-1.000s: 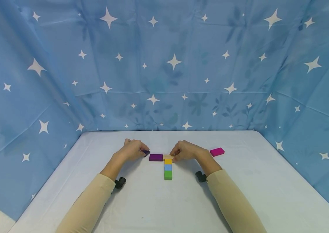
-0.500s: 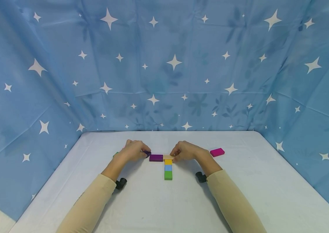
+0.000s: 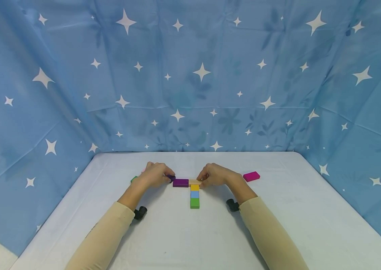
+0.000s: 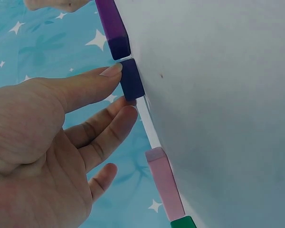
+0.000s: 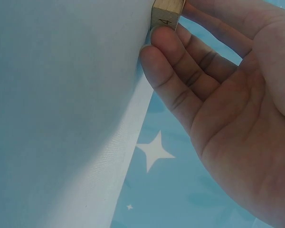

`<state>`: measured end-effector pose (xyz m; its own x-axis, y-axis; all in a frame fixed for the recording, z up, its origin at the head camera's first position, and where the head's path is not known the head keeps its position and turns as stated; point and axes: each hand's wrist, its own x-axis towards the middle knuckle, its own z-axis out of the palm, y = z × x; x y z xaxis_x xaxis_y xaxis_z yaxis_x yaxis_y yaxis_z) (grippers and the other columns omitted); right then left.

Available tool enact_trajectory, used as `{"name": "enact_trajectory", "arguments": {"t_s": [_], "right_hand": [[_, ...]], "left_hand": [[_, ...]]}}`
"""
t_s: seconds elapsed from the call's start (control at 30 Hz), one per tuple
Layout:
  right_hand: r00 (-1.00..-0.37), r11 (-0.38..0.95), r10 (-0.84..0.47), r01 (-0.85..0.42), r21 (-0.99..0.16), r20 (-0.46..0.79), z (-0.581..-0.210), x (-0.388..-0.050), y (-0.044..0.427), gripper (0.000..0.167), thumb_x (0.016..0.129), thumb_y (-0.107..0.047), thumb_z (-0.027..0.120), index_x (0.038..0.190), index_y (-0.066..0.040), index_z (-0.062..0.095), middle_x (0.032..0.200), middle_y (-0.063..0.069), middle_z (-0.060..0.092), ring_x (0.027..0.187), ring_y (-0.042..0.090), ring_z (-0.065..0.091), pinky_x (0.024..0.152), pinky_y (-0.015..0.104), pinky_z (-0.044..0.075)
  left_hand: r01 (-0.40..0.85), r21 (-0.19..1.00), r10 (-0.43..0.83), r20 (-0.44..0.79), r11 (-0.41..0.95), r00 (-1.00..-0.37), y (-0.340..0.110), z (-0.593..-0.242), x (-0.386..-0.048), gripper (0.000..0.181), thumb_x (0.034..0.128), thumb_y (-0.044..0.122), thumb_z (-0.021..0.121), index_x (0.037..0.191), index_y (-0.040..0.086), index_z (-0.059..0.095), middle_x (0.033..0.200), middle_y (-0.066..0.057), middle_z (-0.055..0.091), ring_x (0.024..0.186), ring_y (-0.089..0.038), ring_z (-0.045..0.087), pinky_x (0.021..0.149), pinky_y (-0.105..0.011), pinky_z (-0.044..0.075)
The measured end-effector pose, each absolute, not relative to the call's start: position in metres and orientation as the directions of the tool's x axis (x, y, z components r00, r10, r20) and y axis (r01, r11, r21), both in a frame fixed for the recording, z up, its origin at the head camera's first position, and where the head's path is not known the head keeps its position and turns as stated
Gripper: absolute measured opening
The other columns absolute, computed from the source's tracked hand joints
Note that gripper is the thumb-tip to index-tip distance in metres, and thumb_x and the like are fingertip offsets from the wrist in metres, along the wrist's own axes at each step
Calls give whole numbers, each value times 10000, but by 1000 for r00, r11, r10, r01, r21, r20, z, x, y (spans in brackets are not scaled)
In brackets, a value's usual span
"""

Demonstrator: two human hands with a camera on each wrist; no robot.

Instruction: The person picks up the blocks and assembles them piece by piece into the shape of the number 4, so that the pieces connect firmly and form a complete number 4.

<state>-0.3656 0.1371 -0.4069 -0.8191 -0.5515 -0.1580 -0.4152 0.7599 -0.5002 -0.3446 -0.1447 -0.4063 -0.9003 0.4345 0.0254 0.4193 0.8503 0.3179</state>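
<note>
My left hand point(image 3: 154, 174) pinches a dark blue block point(image 4: 132, 79) between thumb and fingers, just left of a purple block point(image 3: 180, 183); in the left wrist view only a thin gap shows between the two. My right hand point(image 3: 216, 174) grips the right end of a plain wooden block point(image 3: 194, 182), which adjoins the purple one. In the right wrist view the wooden block's end point(image 5: 165, 18) bears a 4. Below it, a yellow block point(image 3: 195, 187), a light blue block point(image 3: 195, 194) and a green block point(image 3: 195, 203) form a column.
A magenta block point(image 3: 251, 176) lies to the right on the white table point(image 3: 177, 240). Beyond my left hand are a pink block point(image 4: 166, 184) and a dark green block point(image 4: 184, 222), mostly hidden in the head view. A blue starry curtain point(image 3: 190, 75) surrounds the table.
My left hand has moved slightly right with the dark blue block, bringing it nearer the purple block. The dark green and pink blocks now show behind that hand. My right hand stays in place.
</note>
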Motion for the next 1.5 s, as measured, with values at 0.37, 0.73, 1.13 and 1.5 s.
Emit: {"name": "enact_trajectory", "arguments": {"t_s": [0.37,0.73,1.13,1.5], "right_hand": [[-819,760,-551,-415,-500,-158,-407,-366,137,268,880,-192,847,1145,-170,819,867,-36,665,814,135,562,703,269,470],[-825,767,-538,-395,-505,-171,-407,-365,136,269,880,-195,847,1147,-173,819,867,-28,662,811,141,566,705,277,466],[-829,773,-532,-391,-500,-173,-407,-365,136,273,883,-201,845,1154,-181,817,875,-20,663,825,150,575,717,282,470],[-823,766,-542,-402,-501,-169,-406,-364,136,277,887,-192,839,1163,-171,814,869,-19,661,820,150,569,709,283,464]], "left_hand": [[430,313,443,33,847,-896,-144,-405,-344,302,946,149,767,1246,182,780,1251,21,760,1271,-243,638,1023,-520,335],[424,311,438,28,851,-899,-142,-408,-344,302,953,155,761,1252,193,778,1258,28,757,1285,-237,627,1047,-516,335],[426,308,439,31,850,-898,-142,-408,-344,307,952,157,762,1257,190,775,1264,17,755,1283,-242,628,1036,-510,350],[421,301,434,26,856,-901,-142,-408,-344,328,943,182,779,1270,189,768,1292,-1,744,1305,-253,619,1038,-513,375]]}}
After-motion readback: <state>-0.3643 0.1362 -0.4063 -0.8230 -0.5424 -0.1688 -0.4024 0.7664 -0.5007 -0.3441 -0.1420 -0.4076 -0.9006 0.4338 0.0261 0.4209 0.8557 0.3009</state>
